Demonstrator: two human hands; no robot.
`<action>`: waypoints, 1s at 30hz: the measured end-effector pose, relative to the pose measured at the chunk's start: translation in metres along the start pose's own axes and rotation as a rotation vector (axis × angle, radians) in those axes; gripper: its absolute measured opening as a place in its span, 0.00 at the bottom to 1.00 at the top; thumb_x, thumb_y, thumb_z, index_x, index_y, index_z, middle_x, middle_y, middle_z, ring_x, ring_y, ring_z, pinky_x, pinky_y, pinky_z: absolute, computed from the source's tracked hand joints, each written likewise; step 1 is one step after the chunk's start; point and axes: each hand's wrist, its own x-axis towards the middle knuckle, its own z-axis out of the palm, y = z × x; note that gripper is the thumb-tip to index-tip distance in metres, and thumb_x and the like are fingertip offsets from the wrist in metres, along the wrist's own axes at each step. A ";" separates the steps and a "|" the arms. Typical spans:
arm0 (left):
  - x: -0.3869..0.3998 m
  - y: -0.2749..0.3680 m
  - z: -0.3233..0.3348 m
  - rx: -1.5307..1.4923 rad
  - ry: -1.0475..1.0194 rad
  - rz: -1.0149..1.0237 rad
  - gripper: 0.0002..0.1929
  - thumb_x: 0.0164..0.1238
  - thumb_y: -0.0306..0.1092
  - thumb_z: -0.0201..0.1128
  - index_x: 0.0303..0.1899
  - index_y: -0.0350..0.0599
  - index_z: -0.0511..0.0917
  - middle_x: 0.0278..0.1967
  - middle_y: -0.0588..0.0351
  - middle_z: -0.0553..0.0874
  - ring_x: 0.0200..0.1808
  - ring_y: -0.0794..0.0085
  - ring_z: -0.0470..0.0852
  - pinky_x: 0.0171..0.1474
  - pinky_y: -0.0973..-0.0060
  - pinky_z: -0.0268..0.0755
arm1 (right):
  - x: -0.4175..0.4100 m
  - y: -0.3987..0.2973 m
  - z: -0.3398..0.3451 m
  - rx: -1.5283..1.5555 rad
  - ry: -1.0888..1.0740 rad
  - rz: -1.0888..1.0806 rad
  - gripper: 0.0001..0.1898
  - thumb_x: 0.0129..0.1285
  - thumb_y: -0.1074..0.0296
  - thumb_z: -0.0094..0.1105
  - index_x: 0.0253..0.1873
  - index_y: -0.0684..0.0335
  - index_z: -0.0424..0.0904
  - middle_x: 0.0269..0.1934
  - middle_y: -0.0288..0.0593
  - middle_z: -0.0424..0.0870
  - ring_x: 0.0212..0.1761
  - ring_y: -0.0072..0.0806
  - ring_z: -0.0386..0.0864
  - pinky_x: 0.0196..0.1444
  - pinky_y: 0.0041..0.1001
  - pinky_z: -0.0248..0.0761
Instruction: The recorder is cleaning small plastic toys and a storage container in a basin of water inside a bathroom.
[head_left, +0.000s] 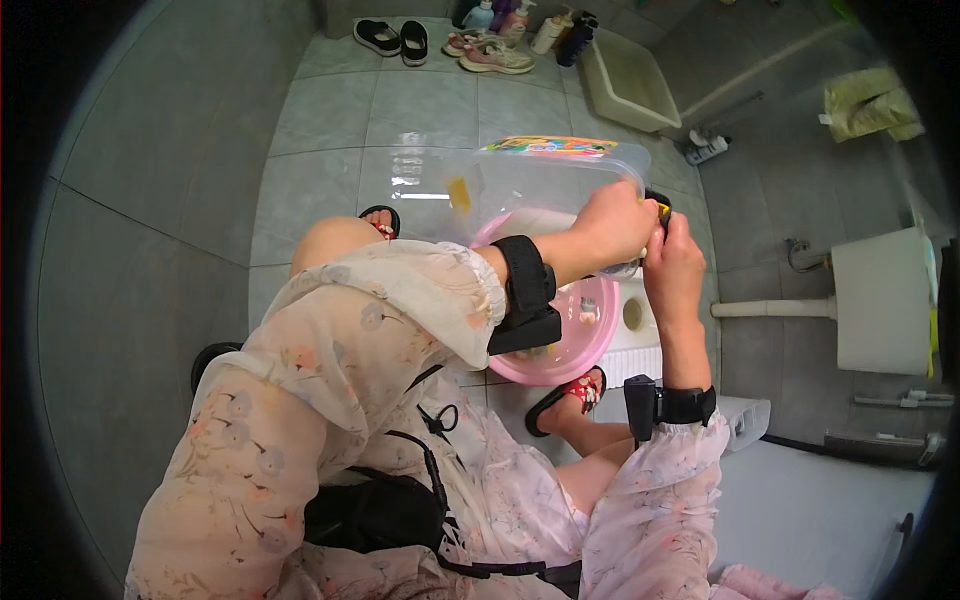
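Observation:
A large clear plastic storage box (540, 176), with a colourful sticker on its side, is tilted above a pink plastic basin (600, 330) on the floor. My left hand (619, 217) is closed at the box's right end, near its rim. Close beside it, my right hand (675, 255) pinches a small black and yellow thing (663, 206) at the same end; what it is exactly cannot be told. A few small things lie in the basin, one of them grey and white. The left forearm and the box hide part of the basin.
Black shoes (401, 41), pink sneakers (495, 56) and several bottles (555, 34) stand along the far wall, beside a cream plastic tub (630, 82). A squat toilet (634, 330) lies right of the basin. A white cistern (881, 300) hangs on the right wall.

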 end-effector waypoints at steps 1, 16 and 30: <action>-0.001 0.001 0.000 0.029 0.000 0.038 0.20 0.61 0.40 0.52 0.42 0.27 0.73 0.37 0.32 0.81 0.42 0.45 0.80 0.46 0.61 0.70 | 0.000 0.001 -0.001 -0.053 -0.008 0.008 0.07 0.63 0.66 0.49 0.36 0.64 0.68 0.25 0.57 0.79 0.25 0.52 0.77 0.27 0.44 0.68; -0.001 0.006 -0.011 0.027 0.043 -0.030 0.22 0.63 0.44 0.52 0.37 0.25 0.75 0.33 0.33 0.81 0.38 0.46 0.82 0.42 0.59 0.73 | -0.002 -0.005 0.007 0.190 -0.107 0.064 0.07 0.61 0.75 0.43 0.44 0.67 0.62 0.30 0.61 0.76 0.30 0.56 0.75 0.32 0.44 0.65; 0.014 0.016 -0.035 -0.661 -0.197 -0.408 0.40 0.55 0.64 0.55 0.60 0.41 0.60 0.36 0.42 0.81 0.24 0.69 0.79 0.26 0.73 0.71 | 0.009 0.006 -0.016 0.462 -0.070 0.172 0.10 0.65 0.66 0.49 0.36 0.67 0.72 0.20 0.43 0.73 0.21 0.21 0.68 0.25 0.26 0.63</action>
